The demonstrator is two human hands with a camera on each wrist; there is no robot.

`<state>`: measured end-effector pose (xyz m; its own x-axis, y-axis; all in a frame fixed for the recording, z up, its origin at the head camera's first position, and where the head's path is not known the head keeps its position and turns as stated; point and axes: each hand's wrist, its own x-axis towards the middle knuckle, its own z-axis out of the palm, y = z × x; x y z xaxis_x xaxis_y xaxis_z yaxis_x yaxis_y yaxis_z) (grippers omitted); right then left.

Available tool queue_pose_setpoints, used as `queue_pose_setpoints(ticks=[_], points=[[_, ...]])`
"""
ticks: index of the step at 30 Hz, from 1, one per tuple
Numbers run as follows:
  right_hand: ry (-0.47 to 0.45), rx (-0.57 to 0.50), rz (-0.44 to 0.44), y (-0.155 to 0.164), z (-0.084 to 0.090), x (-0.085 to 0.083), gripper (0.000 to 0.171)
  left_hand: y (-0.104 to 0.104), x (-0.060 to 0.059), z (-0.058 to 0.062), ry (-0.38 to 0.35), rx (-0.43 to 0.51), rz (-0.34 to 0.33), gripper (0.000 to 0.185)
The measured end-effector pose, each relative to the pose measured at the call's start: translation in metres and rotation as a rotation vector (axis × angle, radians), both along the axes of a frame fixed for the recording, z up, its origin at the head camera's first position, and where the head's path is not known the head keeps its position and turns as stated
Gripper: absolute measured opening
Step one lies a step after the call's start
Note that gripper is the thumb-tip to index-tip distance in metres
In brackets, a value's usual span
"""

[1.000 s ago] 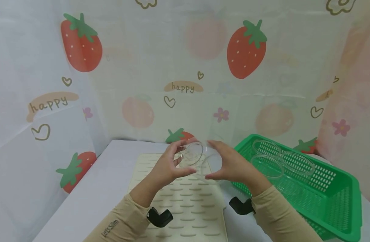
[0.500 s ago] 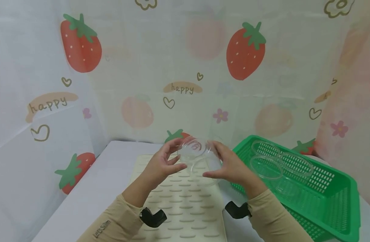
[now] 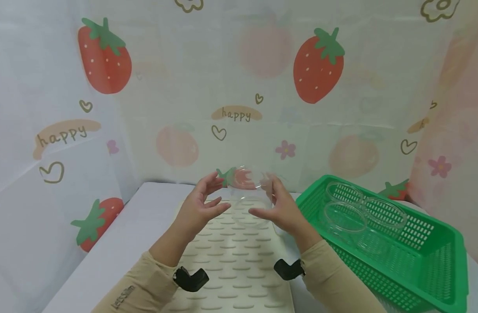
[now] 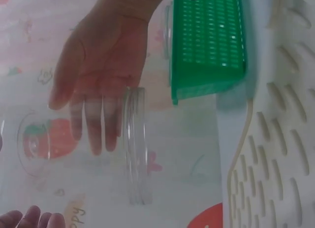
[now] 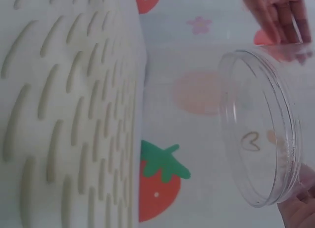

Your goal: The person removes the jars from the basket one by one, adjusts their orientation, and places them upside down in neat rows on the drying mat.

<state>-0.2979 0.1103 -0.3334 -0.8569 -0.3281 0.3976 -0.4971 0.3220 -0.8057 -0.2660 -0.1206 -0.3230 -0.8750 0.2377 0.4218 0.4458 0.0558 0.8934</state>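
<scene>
A clear, round plastic jar [image 3: 251,201] stands nearly upright in the air over the cream mat [image 3: 239,261]. Its wide ringed end [image 5: 263,132] faces down toward the mat, and the narrower end points up. My right hand [image 3: 280,206] holds the jar from the right, thumb low on the near side and fingers round the far side. On the other side, my left hand [image 3: 200,206] has its fingers spread and relaxed close to the jar wall. In the left wrist view, the right hand's fingers [image 4: 93,119] show through the clear plastic.
To the right stands a green perforated basket [image 3: 456,248] with several clear jars [image 3: 344,216] inside. The mat carries rows of raised ridges and lies on a white table [image 3: 117,243]. Strawberry-print cloth [image 3: 239,65] hangs behind.
The jar has turned from tilted to nearly upright, ringed end down, and shifted slightly left. My left hand has loosened and drawn away leftward. My right hand has moved left with the jar.
</scene>
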Motion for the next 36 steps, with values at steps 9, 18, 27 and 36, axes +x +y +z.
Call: queue_pose_setpoints(ticks=[9, 18, 27, 36], points=[[-0.059, -0.076, -0.033, -0.049, -0.010, -0.013, 0.089, -0.017, 0.000, 0.002, -0.001, 0.046, 0.046, 0.077], [-0.104, -0.151, -0.065, -0.093, -0.043, -0.045, 0.100, -0.031, -0.001, 0.009, 0.002, 0.100, 0.083, 0.075], [-0.254, -0.189, -0.121, -0.118, -0.058, -0.058, 0.108, -0.033, -0.001, 0.009, -0.012, 0.102, 0.081, 0.076], [-0.273, -0.118, -0.134, -0.135, -0.071, -0.057, 0.107, -0.036, -0.003, 0.006, -0.011, 0.111, 0.080, 0.076]])
